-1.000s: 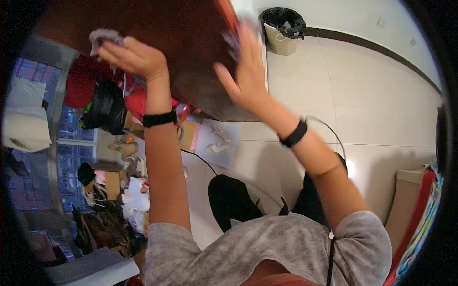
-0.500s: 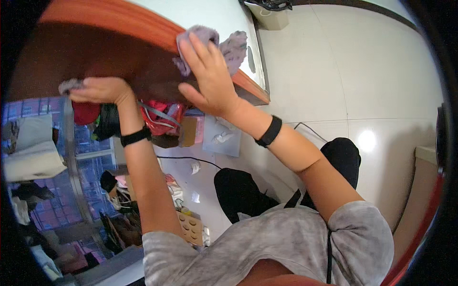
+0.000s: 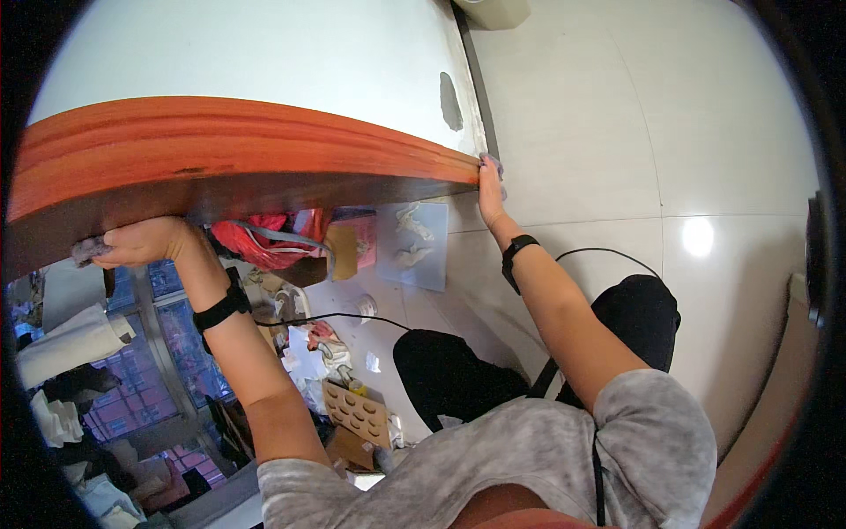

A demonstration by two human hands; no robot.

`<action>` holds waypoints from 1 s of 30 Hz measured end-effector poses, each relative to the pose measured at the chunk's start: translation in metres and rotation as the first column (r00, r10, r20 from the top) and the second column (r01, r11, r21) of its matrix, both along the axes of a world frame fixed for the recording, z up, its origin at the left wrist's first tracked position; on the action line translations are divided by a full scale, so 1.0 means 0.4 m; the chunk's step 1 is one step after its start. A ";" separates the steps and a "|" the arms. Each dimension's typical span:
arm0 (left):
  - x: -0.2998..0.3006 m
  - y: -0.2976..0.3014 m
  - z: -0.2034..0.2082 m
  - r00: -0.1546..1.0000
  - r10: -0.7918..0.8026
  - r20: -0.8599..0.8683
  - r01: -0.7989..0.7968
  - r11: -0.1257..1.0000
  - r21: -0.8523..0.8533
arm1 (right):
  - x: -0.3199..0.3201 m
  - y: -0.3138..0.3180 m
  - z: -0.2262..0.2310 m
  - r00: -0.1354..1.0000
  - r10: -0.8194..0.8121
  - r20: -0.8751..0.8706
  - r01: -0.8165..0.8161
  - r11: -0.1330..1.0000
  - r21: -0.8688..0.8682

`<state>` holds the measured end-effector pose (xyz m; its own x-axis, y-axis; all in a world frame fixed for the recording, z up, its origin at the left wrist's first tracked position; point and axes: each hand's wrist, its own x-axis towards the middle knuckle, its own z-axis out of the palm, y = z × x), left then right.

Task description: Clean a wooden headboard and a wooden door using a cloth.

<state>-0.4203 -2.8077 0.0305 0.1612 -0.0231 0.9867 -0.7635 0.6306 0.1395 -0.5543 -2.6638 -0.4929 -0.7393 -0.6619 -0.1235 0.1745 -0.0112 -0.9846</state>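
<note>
A glossy red-brown wooden trim (image 3: 256, 145) runs across the upper left, with a darker face below. Against that darker face, near its left end, my left hand (image 3: 145, 242) presses a small grey cloth (image 3: 88, 251), which pokes out past the fingertips. At the trim's right end, my right hand (image 3: 490, 198) is wrapped over the edge. A purple-grey cloth (image 3: 493, 162) shows around its fingers, mostly hidden by the hand. Both arms are stretched forward, each with a black wrist band.
Beyond the trim lies a white wall surface (image 3: 247, 53) with a grey patch (image 3: 450, 101). Red bags (image 3: 269, 242), a translucent sheet (image 3: 412, 247) and a holed cardboard tray (image 3: 357, 413) are below. A black cable (image 3: 352, 315) crosses the pale tiled floor (image 3: 573, 132). Windows are at left.
My right hand has moved right and down with its cloth, from the trim's face to its right end. My left hand has shifted left and lower. The view has tilted.
</note>
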 end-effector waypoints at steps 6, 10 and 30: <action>0.008 -0.050 -0.011 0.995 0.056 0.078 -0.053 0.998 -0.044 | 0.023 -0.003 0.064 0.984 -0.133 0.120 0.112 0.980 0.167; 0.069 -0.054 0.014 0.947 0.285 0.149 -0.277 0.958 -0.074 | 0.107 0.040 0.258 0.981 -0.178 -0.074 0.173 0.982 -0.073; 0.044 -0.125 -0.028 0.995 0.100 -0.024 -0.102 0.992 -0.073 | -0.132 -0.060 -0.271 0.818 -0.234 0.525 0.062 0.944 0.324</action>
